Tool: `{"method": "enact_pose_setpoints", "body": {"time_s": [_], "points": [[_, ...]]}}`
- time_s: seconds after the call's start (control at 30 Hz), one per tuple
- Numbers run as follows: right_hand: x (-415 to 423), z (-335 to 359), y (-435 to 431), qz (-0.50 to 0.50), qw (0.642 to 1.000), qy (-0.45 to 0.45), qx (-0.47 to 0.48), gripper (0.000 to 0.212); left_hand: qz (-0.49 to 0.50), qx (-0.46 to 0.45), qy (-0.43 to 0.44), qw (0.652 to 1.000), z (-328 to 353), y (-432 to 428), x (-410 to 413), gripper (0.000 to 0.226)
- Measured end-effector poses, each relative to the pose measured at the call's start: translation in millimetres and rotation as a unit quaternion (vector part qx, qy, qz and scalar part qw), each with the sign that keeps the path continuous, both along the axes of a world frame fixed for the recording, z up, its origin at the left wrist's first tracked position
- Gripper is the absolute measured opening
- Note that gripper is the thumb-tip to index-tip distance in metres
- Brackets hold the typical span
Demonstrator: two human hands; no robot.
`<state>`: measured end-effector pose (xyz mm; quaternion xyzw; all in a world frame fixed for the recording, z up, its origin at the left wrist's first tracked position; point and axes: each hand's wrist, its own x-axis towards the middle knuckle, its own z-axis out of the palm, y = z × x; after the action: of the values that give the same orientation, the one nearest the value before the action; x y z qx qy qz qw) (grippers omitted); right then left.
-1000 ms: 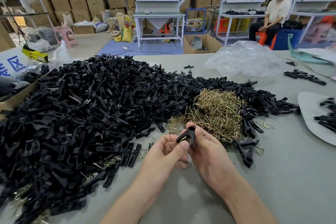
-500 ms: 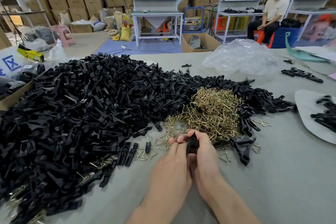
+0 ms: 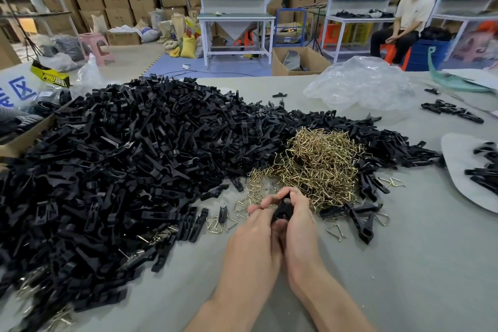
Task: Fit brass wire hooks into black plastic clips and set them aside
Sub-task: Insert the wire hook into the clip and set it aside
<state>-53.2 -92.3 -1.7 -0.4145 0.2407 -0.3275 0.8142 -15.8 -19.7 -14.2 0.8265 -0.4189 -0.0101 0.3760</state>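
While both hands are closed together on one part, read the bench from left to right. At far left, the heap of black clips (image 3: 121, 170) covers most of the table (image 3: 404, 264), with brass glinting along its near edge. Just left of the hands, a few loose hooks (image 3: 221, 222) lie on the bare surface.

The left hand (image 3: 256, 229) and right hand (image 3: 299, 221) touch side by side, their fingers (image 3: 269, 198) curled round a single black clip (image 3: 281, 210) held between them, near the table. The clip's long axis runs roughly away from the person. Whether a hook is already seated in it cannot be told, because the hands hide it.

Directly beyond the hands and slightly to the right sits the heap of brass hooks (image 3: 320, 167), nearer the right hand. Further right lie clips with wire loops (image 3: 361, 221), then a white sheet (image 3: 463, 170) carrying more clips.

Judgement: fitting is the step in hand, and the right hand is better placed to draw the next hook.
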Motion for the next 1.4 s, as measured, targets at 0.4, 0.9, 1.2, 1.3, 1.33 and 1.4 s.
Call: {"method": "enact_pose_setpoints", "body": {"time_s": [0.4,0.9,1.2,1.3,1.33,1.4], "points": [[-8.1,3.3,-17.3,0.106,0.993,-0.046,0.03,0.032,-0.035,-0.157,0.149,0.976,4.3,7.2,15.7,0.025],[-55.8,10.9,-43.0,-0.002,0.996,0.001,-0.094,0.031,-0.065,-0.104,0.043,0.991,15.6,-14.5,-8.1,0.038],[-156.7,30.4,-138.3,-0.224,0.971,0.031,-0.077,0.04,-0.167,-0.053,0.077,0.982,41.6,-157.5,-100.3,0.023],[-191.5,33.7,-170.9,-0.288,0.957,0.012,-0.028,0.046,-0.19,-0.054,0.128,0.972,62.8,-233.6,-144.1,0.039],[-201.3,35.1,-179.2,-0.306,0.952,0.004,-0.017,0.046,-0.199,-0.06,0.169,0.964,74.0,-259.8,-157.8,0.048],[-216.0,39.5,-192.6,-0.336,0.942,-0.009,-0.004,0.045,-0.216,-0.064,0.239,0.945,98.4,-302.6,-180.5,0.066]]}}
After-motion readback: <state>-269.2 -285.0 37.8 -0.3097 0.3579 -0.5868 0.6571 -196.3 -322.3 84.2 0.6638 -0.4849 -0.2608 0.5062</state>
